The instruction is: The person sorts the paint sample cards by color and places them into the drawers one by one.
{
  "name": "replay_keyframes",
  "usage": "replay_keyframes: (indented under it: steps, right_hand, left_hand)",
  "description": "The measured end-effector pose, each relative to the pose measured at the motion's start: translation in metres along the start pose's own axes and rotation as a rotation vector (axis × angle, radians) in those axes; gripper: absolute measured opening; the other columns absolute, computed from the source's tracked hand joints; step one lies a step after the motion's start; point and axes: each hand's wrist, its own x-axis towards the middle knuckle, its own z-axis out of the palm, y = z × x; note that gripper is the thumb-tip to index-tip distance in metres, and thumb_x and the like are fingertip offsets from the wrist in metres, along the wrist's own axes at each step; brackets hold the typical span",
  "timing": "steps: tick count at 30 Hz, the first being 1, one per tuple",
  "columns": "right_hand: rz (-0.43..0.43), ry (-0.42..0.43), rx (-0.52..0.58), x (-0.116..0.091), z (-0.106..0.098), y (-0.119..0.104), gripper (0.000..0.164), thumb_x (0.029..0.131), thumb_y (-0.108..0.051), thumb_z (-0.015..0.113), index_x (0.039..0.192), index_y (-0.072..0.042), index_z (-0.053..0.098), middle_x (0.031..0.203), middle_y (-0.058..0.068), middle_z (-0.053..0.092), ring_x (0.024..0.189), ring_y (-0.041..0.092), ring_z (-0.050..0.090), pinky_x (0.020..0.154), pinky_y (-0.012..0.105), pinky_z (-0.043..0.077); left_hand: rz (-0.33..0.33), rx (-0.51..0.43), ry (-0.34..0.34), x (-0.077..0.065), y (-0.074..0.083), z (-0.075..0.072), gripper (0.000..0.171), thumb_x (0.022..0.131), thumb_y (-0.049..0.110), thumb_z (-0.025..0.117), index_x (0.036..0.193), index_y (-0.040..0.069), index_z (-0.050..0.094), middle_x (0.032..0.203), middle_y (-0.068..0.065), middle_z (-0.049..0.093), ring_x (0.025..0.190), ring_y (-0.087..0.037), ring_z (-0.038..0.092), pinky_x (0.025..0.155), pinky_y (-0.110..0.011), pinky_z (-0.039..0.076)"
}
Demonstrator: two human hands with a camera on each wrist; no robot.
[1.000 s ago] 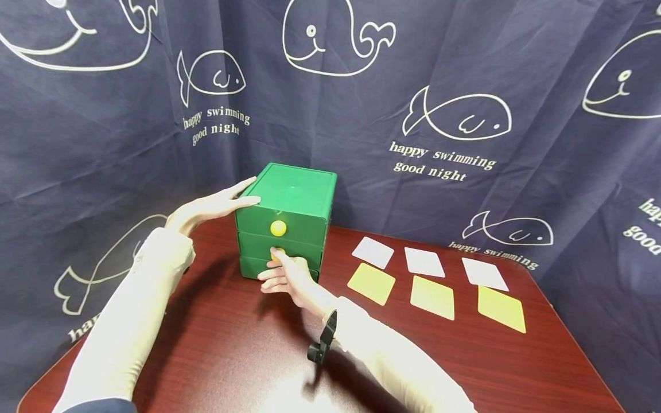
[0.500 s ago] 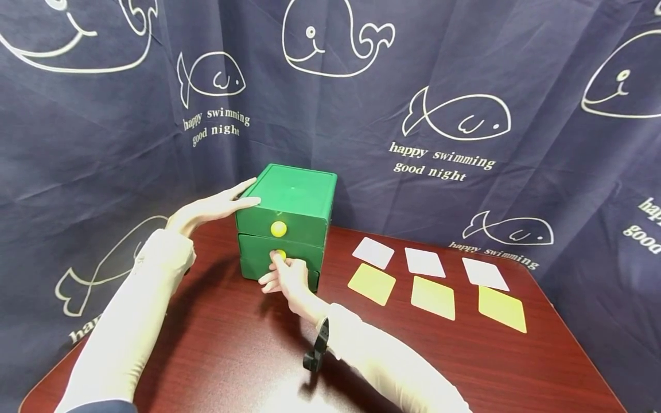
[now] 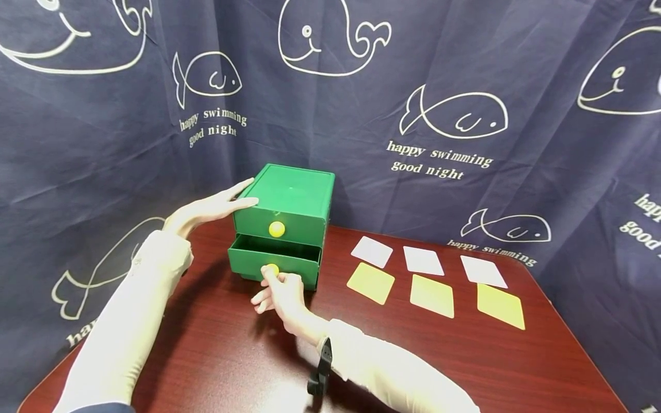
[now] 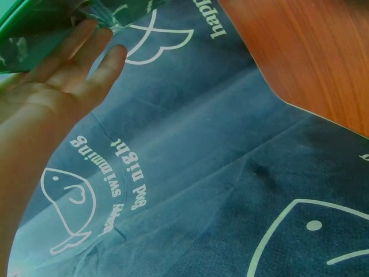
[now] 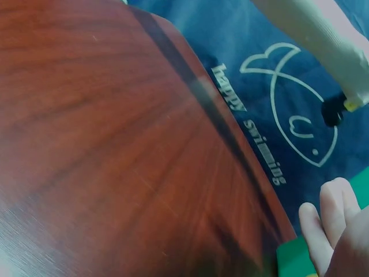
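A green drawer cabinet (image 3: pixel 295 188) stands on the table toward the back. My left hand (image 3: pixel 210 207) rests on its top left edge with straight fingers; the left wrist view shows that hand's fingers (image 4: pixel 104 72) spread along the green side wall. Below the upper drawer, whose yellow knob (image 3: pixel 276 229) is free, a second drawer (image 3: pixel 247 261) juts out partway, and the part of its inside that shows is dark. My right hand (image 3: pixel 286 298) pinches this drawer's yellow knob (image 3: pixel 273 269) between thumb and finger, the other fingers loosely bent below.
Right of the cabinet on the reddish-brown table (image 3: pixel 217 350) lie a row of white cards (image 3: pixel 423 261) and, nearer, a row of yellow cards (image 3: pixel 432 296). A dark blue curtain (image 3: pixel 351 126) with fish and whale drawings hangs behind the table.
The second drawer has slid out toward me, with my right hand drawing back on its knob. My left hand has stayed on the cabinet's top edge.
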Motion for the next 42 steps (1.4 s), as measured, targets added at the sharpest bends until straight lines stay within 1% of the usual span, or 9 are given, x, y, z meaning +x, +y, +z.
replay_keyframes:
  steps: [3,7,12,15,19,26,33,39,42]
  right_hand:
    - [0.004,-0.004,0.014,-0.010,0.002,0.000,0.037,0.093,-0.031,0.062,0.087,0.005,0.060,0.063,0.029,0.067,0.038,0.011,0.056,0.044,0.025,0.053]
    - [0.005,-0.007,0.012,-0.024,0.004,0.001,0.036,0.093,-0.030,0.062,0.087,0.005,0.060,0.064,0.032,0.065,0.037,0.010,0.055,0.043,0.024,0.052]
    - [0.015,-0.018,-0.013,-0.042,0.007,0.002,0.037,0.092,-0.032,0.063,0.087,0.005,0.061,0.062,0.032,0.064,0.036,0.008,0.054,0.042,0.024,0.051]
    - [0.023,-0.027,-0.007,-0.052,0.009,0.002,0.039,0.092,-0.033,0.063,0.087,0.006,0.062,0.060,0.031,0.064,0.036,0.008,0.053,0.041,0.024,0.050]
    - [0.036,-0.031,-0.003,-0.064,0.012,0.002,0.039,0.091,-0.034,0.064,0.087,0.005,0.063,0.060,0.032,0.063,0.035,0.008,0.053,0.040,0.023,0.049]
    - [0.058,-0.042,-0.016,-0.082,0.014,0.001,0.037,0.091,-0.032,0.064,0.086,0.004,0.064,0.062,0.036,0.062,0.033,0.007,0.051,0.038,0.021,0.045]
    - [0.080,-0.070,0.000,-0.093,0.015,0.002,0.038,0.091,-0.033,0.064,0.089,0.005,0.064,0.064,0.039,0.061,0.033,0.007,0.050,0.038,0.019,0.043]
    - [0.092,-0.079,-0.006,-0.096,0.016,0.007,0.035,0.091,-0.033,0.064,0.090,0.002,0.064,0.066,0.040,0.061,0.034,0.006,0.051,0.039,0.018,0.043]
    - [0.088,-0.110,-0.017,-0.096,0.015,0.009,0.035,0.092,-0.033,0.062,0.093,0.002,0.064,0.067,0.041,0.061,0.035,0.006,0.052,0.043,0.018,0.046]
  left_hand:
    - [-0.002,-0.003,0.003,0.000,0.000,0.000,0.080,0.095,0.056,0.049,0.157,0.028,0.006,0.164,0.000,0.008,0.150,-0.022,0.007,0.122,-0.052,0.011]
    - [0.003,0.007,0.004,0.000,-0.001,0.000,0.080,0.096,0.055,0.048,0.157,0.026,0.006,0.164,-0.002,0.008,0.150,-0.024,0.007,0.122,-0.053,0.011]
    - [0.014,0.012,0.002,0.000,-0.001,0.001,0.080,0.096,0.054,0.048,0.157,0.024,0.006,0.164,-0.004,0.008,0.150,-0.026,0.007,0.122,-0.055,0.010]
    - [0.009,0.017,0.007,-0.001,0.000,0.001,0.079,0.096,0.055,0.048,0.157,0.026,0.006,0.164,-0.002,0.008,0.150,-0.024,0.007,0.122,-0.053,0.011]
    - [0.010,0.022,0.009,0.000,0.000,0.000,0.079,0.096,0.055,0.048,0.157,0.026,0.006,0.164,-0.002,0.008,0.150,-0.024,0.007,0.122,-0.053,0.010]
    - [0.025,0.013,0.005,0.001,-0.002,-0.002,0.079,0.097,0.050,0.049,0.157,0.022,0.006,0.164,-0.002,0.007,0.150,-0.024,0.006,0.122,-0.054,0.009]
    - [0.018,0.005,0.002,0.001,-0.002,-0.003,0.077,0.098,0.049,0.048,0.157,0.023,0.006,0.164,-0.002,0.006,0.150,-0.025,0.005,0.122,-0.054,0.009]
    - [0.021,0.020,0.002,0.001,-0.002,-0.001,0.078,0.097,0.051,0.047,0.157,0.022,0.006,0.164,-0.002,0.006,0.151,-0.025,0.005,0.122,-0.054,0.008]
    - [0.023,0.015,0.001,0.001,-0.002,-0.001,0.078,0.097,0.051,0.047,0.157,0.022,0.006,0.164,-0.001,0.006,0.151,-0.024,0.005,0.122,-0.054,0.008]
